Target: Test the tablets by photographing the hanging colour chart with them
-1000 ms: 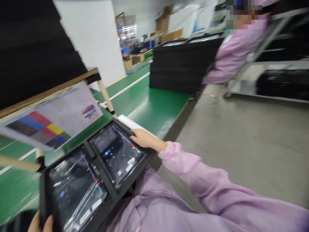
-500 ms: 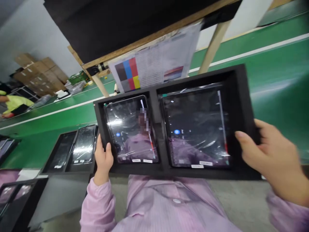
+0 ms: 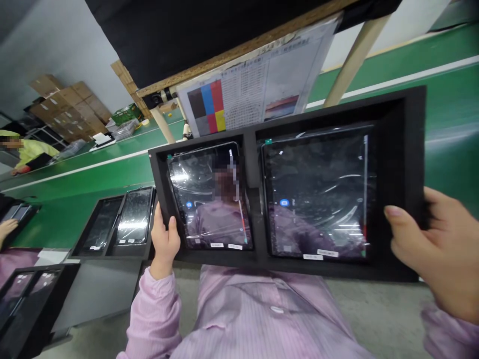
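Note:
A black foam tray (image 3: 255,164) with two compartments hangs in front of my body, gripped at both ends. My left hand (image 3: 165,242) holds its left edge, thumb on the front rim. At the opposite end my right hand (image 3: 439,244) grips the rim, thumb over the front and fingers hidden behind. One tablet (image 3: 209,199) lies in the left compartment and another tablet (image 3: 318,194) in the right one. Both wear clear film, with white labels along the lower edge and a green tab at an upper corner. Their dark screens show a small blue icon and reflections.
Another tray with two tablets (image 3: 132,217) rests on the green bench (image 3: 93,172) at left. Lower left is a further black tray (image 3: 37,304). A printed colour chart sheet (image 3: 243,82) hangs under the black shelf (image 3: 209,35). A co-worker in yellow (image 3: 33,149) sits far left; another person's hand (image 3: 7,229) shows nearer.
The tray appears slightly nearer and its right end has shifted right and up in view. Another person's hand has come into view at the left edge. My grip is the same.

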The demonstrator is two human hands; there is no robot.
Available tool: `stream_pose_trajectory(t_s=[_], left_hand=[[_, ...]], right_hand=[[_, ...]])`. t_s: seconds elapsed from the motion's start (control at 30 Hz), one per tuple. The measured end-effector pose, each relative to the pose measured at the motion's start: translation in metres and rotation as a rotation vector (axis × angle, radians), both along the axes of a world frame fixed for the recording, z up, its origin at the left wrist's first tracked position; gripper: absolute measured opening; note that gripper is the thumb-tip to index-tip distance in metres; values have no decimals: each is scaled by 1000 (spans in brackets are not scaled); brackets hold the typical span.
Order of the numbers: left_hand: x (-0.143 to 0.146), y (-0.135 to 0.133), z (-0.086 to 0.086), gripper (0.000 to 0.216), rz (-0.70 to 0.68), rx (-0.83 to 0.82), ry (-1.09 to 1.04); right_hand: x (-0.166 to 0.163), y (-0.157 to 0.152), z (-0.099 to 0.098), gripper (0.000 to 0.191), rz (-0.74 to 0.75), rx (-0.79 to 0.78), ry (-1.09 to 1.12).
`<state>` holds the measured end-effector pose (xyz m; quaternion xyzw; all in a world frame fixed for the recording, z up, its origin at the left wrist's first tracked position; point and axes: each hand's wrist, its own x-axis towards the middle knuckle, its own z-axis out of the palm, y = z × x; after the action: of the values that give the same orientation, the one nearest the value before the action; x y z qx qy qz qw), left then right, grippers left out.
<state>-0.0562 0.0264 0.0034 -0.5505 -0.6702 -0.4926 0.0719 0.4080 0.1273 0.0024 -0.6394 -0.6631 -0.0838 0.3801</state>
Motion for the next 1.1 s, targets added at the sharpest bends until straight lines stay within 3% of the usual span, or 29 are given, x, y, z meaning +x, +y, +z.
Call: stream_pose_trajectory(t_s=[0.27,0.63,0.87,1.1], left_hand=[[5,-3,4,64,57,-39,-16],[3,-2,6,61,42,-47,9],[-4,21,26,58,64,-286,1],[-17,41,14,59,30,-548,-26]], right_hand=[[-1,-3,1,66,-15,-96,35],[-2,-2,12,73,-36,-156,130],[-18,30,39,63,-44,-510,242],[-21,44,26,51,35,-653,192]])
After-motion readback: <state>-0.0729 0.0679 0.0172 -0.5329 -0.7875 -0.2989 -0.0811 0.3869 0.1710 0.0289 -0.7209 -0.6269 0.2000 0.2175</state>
